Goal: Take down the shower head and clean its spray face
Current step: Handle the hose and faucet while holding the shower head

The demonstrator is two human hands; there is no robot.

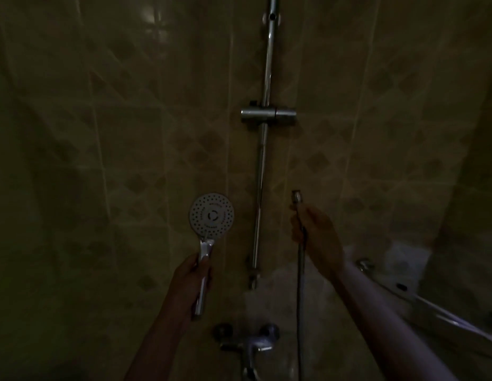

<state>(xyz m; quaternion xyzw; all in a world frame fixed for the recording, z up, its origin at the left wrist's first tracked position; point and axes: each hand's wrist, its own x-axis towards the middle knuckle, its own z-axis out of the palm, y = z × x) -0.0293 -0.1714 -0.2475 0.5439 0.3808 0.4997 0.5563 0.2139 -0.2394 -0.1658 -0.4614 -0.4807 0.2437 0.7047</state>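
Two parts now: head [211, 215] and hose [300, 270] are apart, nothing joins them. Landmark is the rail [262, 149] on the tiled wall.

- We hold the head left of the rail, low down. Left hand [194, 281] is wrapped round its chrome handle, spray face turned toward us, upright.
- Right hand [313, 229] grasps the hose right of the rail, just below its free nut end, which points up. Rest of the hose hangs down past the tap [250, 342] at the rail's foot.
- Holder [268, 114] sits halfway up the rail with nothing in it.

Status, our read: take-down done, and the head looks unscrewed from the hose as well. Cleaning not started. No cloth, brush or water on the face that we can see. Light is poor, so we can't judge how dirty the nozzles are.

Left to do: scrub the face.
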